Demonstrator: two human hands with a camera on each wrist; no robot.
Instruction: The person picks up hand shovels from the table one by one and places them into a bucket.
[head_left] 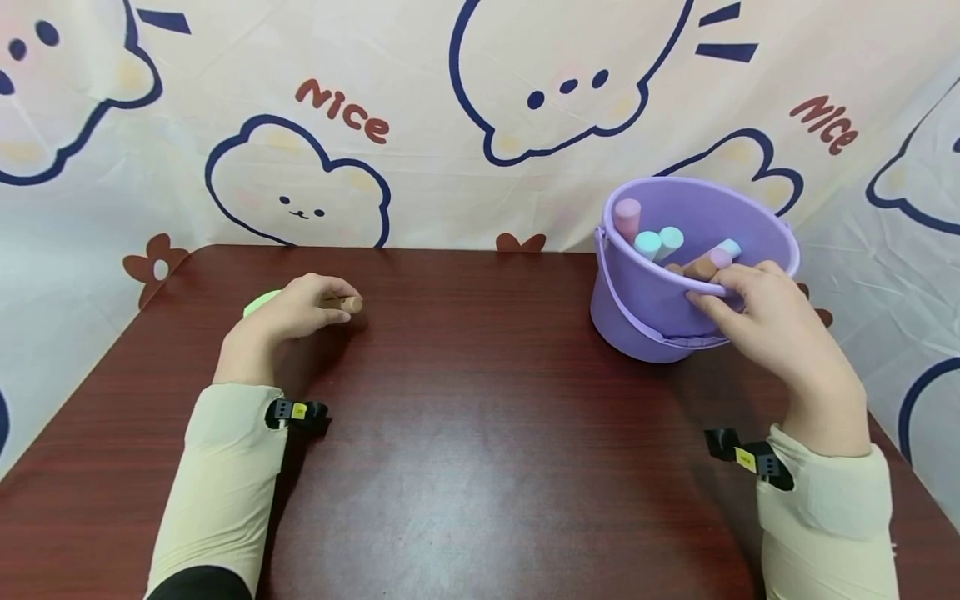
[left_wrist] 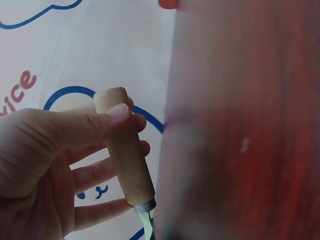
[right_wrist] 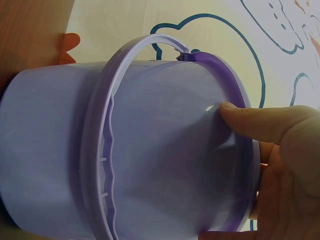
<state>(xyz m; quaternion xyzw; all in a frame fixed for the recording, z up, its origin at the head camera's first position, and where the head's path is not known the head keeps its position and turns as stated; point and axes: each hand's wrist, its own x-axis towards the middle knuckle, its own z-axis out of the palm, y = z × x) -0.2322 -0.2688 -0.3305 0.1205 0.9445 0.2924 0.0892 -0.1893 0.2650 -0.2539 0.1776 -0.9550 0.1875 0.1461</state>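
My left hand (head_left: 288,312) grips a wooden-handled tool (left_wrist: 127,155) over the left part of the table. The thumb presses on its wooden handle, and a metal collar leads to a narrow light green neck in the left wrist view. Its green head (head_left: 259,302) shows only partly behind the hand. My right hand (head_left: 783,329) holds the near rim of a purple bucket (head_left: 637,308) at the right. In the right wrist view, the thumb (right_wrist: 265,122) lies against the outside wall, with fingers behind the rim. Several rods with pink, turquoise and blue ends (head_left: 648,242) stick up inside the bucket.
The dark wooden table (head_left: 480,417) meets a cream cloth (head_left: 420,200) with bear drawings at the back and sides. The bucket's purple carrying handle (right_wrist: 95,150) hangs down on its near side. Each wrist wears a small black camera (head_left: 296,412).
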